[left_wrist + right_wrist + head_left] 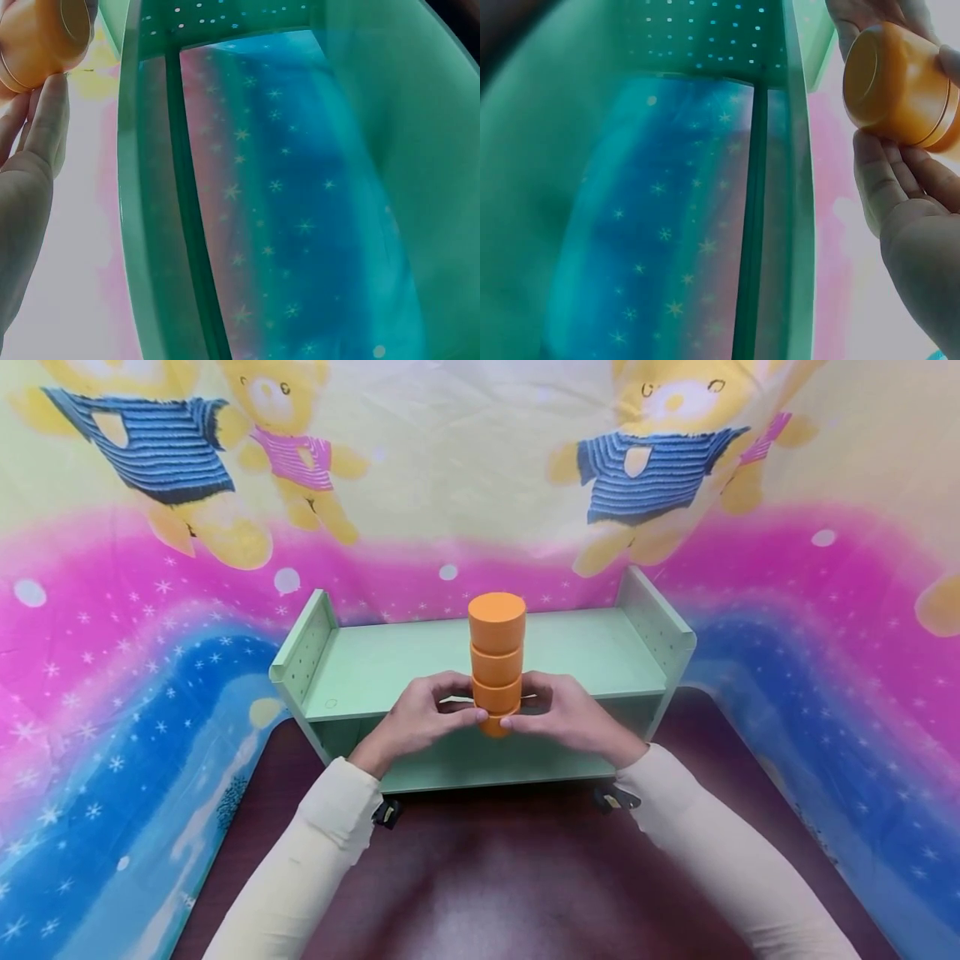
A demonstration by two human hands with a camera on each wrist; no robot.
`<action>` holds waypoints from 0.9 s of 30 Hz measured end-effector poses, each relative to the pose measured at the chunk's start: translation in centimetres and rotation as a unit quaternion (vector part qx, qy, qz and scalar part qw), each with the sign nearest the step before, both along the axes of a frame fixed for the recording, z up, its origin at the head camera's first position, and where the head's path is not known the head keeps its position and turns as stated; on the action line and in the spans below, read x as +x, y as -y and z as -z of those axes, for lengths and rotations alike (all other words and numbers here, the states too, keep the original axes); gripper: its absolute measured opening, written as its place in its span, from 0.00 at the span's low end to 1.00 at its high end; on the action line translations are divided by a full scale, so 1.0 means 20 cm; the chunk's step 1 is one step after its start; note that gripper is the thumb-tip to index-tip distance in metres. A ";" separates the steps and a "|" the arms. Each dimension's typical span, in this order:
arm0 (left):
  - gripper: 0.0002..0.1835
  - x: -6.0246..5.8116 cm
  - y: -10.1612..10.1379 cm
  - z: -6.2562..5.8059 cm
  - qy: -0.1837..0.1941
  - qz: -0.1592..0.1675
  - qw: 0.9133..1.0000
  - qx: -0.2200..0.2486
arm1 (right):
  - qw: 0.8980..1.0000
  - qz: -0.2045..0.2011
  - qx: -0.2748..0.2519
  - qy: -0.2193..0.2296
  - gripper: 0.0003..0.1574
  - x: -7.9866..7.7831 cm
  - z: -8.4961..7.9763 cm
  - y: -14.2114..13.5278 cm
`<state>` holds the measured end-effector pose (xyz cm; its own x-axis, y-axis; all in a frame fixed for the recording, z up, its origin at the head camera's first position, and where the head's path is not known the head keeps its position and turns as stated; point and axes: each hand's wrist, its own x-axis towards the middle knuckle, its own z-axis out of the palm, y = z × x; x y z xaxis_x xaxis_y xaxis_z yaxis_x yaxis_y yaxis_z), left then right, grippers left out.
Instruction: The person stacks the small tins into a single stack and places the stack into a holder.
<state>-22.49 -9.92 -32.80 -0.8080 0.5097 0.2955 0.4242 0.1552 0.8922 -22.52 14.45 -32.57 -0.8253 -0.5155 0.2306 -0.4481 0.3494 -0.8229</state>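
Note:
A stack of several orange round containers (497,639) stands upright in front of a green shelf, its flat top uppermost. My left hand (423,714) holds the lower part from the left side and my right hand (570,714) from the right. Both thumbs lie on the near face of the bottom pieces, while the other fingers reach round behind and are partly hidden. In the left wrist view the left hand (34,150) touches the orange bottom piece (45,41). Seen in the right wrist view, the bottom piece (900,86) has a ringed base, with fingers of both hands around it.
The green two-level shelf (585,647) has perforated raised end panels and black feet (387,812). It stands on a dark reddish-brown table (480,868). A cloth (450,485) printed with bears hangs behind and along both sides.

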 end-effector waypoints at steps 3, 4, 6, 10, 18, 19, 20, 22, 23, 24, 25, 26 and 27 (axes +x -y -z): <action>0.21 -0.01 0.00 -0.01 0.002 -0.003 1.000 0.001 | 1.000 0.000 -0.005 0.002 0.31 -0.02 -0.01 0.00; 0.21 -0.02 0.00 -0.01 0.002 -0.004 1.000 0.000 | 1.000 0.000 -0.007 0.003 0.31 -0.02 -0.02 0.00; 0.21 -0.03 0.00 -0.02 0.002 -0.006 1.000 -0.003 | 1.000 0.000 -0.011 0.007 0.31 -0.03 -0.02 0.00; 0.21 -0.05 -0.01 -0.03 0.003 -0.012 1.000 -0.008 | 1.000 0.001 -0.019 0.015 0.30 -0.04 -0.04 0.01; 0.20 -0.09 -0.01 -0.05 0.009 -0.021 1.000 -0.003 | 1.000 0.001 -0.017 0.008 0.31 -0.10 -0.05 0.01; 0.20 -0.09 -0.01 -0.05 0.008 -0.022 1.000 -0.002 | 1.000 0.001 -0.016 0.008 0.31 -0.10 -0.05 0.01; 0.21 -0.10 -0.01 -0.05 0.008 -0.023 1.000 -0.002 | 1.000 0.001 -0.014 0.009 0.31 -0.11 -0.05 0.02; 0.21 -0.10 -0.01 -0.04 0.007 -0.027 1.000 -0.005 | 1.000 0.001 -0.012 0.010 0.31 -0.12 -0.05 0.02; 0.21 -0.11 -0.01 -0.04 0.008 -0.029 1.000 -0.007 | 1.000 0.001 -0.012 0.011 0.31 -0.13 -0.05 0.02; 0.21 -0.11 -0.01 -0.05 0.008 -0.032 0.999 -0.011 | 1.000 0.002 -0.011 0.012 0.31 -0.13 -0.05 0.02; 0.21 -0.11 -0.01 -0.05 0.007 -0.035 0.999 -0.015 | 1.000 0.002 -0.009 0.011 0.32 -0.14 -0.05 0.02; 0.21 -0.12 -0.01 -0.05 0.007 -0.036 0.999 -0.019 | 1.000 0.002 -0.008 0.011 0.32 -0.14 -0.05 0.02; 0.22 -0.12 -0.01 -0.05 0.006 -0.038 0.999 -0.023 | 1.000 0.003 -0.007 0.011 0.32 -0.15 -0.05 0.02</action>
